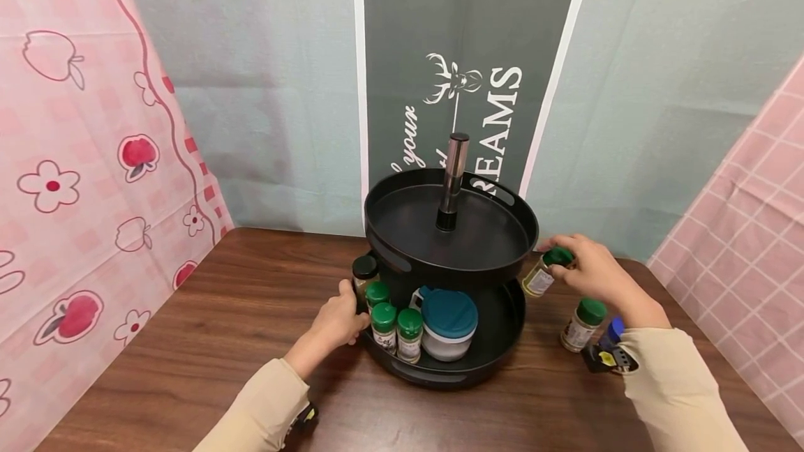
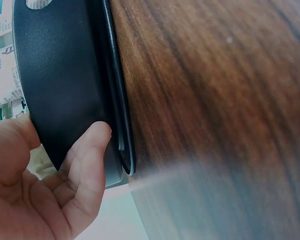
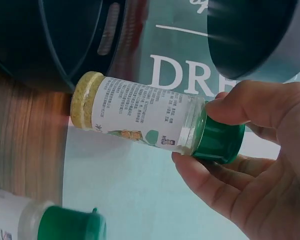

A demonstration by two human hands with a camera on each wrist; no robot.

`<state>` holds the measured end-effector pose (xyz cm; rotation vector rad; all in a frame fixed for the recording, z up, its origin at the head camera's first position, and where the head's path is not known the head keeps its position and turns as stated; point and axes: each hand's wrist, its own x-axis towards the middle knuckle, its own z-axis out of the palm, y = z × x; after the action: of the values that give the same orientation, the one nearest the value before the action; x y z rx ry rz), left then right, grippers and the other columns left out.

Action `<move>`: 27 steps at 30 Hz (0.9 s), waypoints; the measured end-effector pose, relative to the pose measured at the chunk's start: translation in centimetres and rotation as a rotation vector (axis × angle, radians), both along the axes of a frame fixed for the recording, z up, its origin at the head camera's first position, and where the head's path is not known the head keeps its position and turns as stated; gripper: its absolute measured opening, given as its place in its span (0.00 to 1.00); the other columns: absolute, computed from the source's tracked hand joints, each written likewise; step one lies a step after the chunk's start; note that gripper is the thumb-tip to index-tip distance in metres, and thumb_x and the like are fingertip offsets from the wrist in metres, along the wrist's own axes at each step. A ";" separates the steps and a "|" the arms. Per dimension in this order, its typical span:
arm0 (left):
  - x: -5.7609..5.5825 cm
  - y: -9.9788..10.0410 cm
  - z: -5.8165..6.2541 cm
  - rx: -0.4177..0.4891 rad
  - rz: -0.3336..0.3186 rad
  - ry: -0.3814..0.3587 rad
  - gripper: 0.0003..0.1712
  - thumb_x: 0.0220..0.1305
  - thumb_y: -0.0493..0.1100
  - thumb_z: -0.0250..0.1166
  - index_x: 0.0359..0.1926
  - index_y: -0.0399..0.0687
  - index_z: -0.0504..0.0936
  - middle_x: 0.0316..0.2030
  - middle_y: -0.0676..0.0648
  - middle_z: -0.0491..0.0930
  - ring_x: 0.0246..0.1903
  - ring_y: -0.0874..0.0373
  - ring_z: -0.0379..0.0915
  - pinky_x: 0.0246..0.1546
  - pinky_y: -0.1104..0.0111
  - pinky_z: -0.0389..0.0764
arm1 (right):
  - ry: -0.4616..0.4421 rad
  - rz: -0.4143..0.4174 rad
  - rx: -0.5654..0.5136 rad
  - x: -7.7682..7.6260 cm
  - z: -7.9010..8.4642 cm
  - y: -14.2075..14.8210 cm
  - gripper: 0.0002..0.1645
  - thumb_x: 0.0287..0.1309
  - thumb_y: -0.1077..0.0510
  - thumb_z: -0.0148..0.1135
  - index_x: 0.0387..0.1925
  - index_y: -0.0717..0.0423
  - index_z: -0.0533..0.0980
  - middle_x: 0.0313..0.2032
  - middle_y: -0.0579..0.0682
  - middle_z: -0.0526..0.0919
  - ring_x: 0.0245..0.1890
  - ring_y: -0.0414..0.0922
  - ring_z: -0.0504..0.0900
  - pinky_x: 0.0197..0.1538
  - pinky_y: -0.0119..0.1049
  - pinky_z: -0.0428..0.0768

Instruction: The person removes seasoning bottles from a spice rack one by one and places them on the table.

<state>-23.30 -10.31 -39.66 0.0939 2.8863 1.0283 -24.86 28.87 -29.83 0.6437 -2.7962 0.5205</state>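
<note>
My right hand [image 1: 592, 272] grips a spice jar [image 3: 140, 116] by its green cap. The jar, with yellowish contents and a white label, tilts just right of a black two-tier round tray [image 1: 411, 267]. My left hand [image 1: 336, 316] pinches the wall of the lower tier [image 2: 62, 75] at its left side, thumb inside and fingers outside. On that tier stand several spice jars, including a black-capped jar [image 1: 365, 274] and a green-capped jar [image 1: 410, 333]. Next to them is a white container [image 1: 444, 347] with a teal lid [image 1: 449, 312]. The upper tier holds nothing around its metal post [image 1: 455, 173].
Right of the tray, another green-capped jar [image 1: 581, 326] stands on the wooden table [image 1: 207, 312]. A blue-capped item [image 1: 612, 332] beside it is partly hidden by the right wrist camera [image 1: 608, 359]. Curtains [image 1: 283, 89] hang behind and at both sides.
</note>
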 end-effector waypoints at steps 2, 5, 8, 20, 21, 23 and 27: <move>0.0 0.0 0.0 0.000 0.001 0.002 0.29 0.52 0.40 0.62 0.49 0.34 0.56 0.10 0.48 0.73 0.09 0.58 0.69 0.18 0.64 0.72 | 0.002 -0.005 0.010 0.0 -0.1 0.2 0.17 0.49 0.65 0.61 0.45 0.57 0.75 0.42 0.65 0.74 0.26 0.49 0.69 0.29 0.48 0.69; 0.0 0.0 0.0 0.000 0.002 0.007 0.28 0.52 0.40 0.62 0.48 0.34 0.57 0.10 0.48 0.73 0.09 0.58 0.69 0.18 0.64 0.72 | 0.008 -0.015 0.030 0.0 -0.2 0.6 0.17 0.48 0.65 0.61 0.44 0.59 0.76 0.41 0.65 0.75 0.29 0.51 0.71 0.31 0.50 0.71; 0.0 0.0 0.0 0.000 0.001 0.009 0.28 0.52 0.40 0.62 0.48 0.34 0.57 0.10 0.47 0.73 0.09 0.58 0.69 0.18 0.64 0.72 | -0.005 -0.032 0.043 0.1 -0.4 1.0 0.17 0.48 0.65 0.62 0.44 0.59 0.76 0.39 0.63 0.75 0.30 0.52 0.71 0.31 0.50 0.71; 0.0 0.0 -0.1 0.006 0.000 0.008 0.29 0.51 0.39 0.62 0.48 0.34 0.56 0.10 0.47 0.73 0.09 0.58 0.69 0.17 0.65 0.72 | -0.029 -0.026 0.048 -0.1 -1.6 2.2 0.16 0.48 0.66 0.61 0.42 0.58 0.76 0.38 0.64 0.76 0.32 0.53 0.73 0.30 0.50 0.73; 0.0 0.0 -0.1 0.006 0.000 0.009 0.29 0.51 0.39 0.62 0.48 0.34 0.56 0.10 0.47 0.73 0.09 0.58 0.69 0.17 0.65 0.71 | -0.036 -0.027 0.050 -0.1 -1.8 2.3 0.16 0.48 0.66 0.61 0.42 0.58 0.76 0.38 0.64 0.76 0.32 0.55 0.73 0.30 0.51 0.73; 0.0 0.0 -0.1 0.006 0.002 0.011 0.28 0.50 0.39 0.62 0.48 0.34 0.57 0.10 0.47 0.73 0.08 0.58 0.69 0.17 0.65 0.71 | -0.053 -0.035 0.056 -0.2 -2.2 2.4 0.16 0.48 0.65 0.61 0.42 0.58 0.76 0.38 0.64 0.76 0.35 0.58 0.74 0.32 0.53 0.74; 0.0 0.0 -0.1 0.004 0.005 0.009 0.29 0.51 0.39 0.62 0.48 0.34 0.56 0.09 0.47 0.73 0.08 0.58 0.69 0.17 0.65 0.71 | -0.099 -0.057 0.086 -0.4 -2.7 2.4 0.16 0.48 0.65 0.61 0.43 0.59 0.76 0.40 0.66 0.77 0.40 0.64 0.73 0.35 0.57 0.74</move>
<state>-23.31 -10.31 -39.71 0.0927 2.8940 1.0377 -25.30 31.27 -32.49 0.5674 -2.9344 0.4345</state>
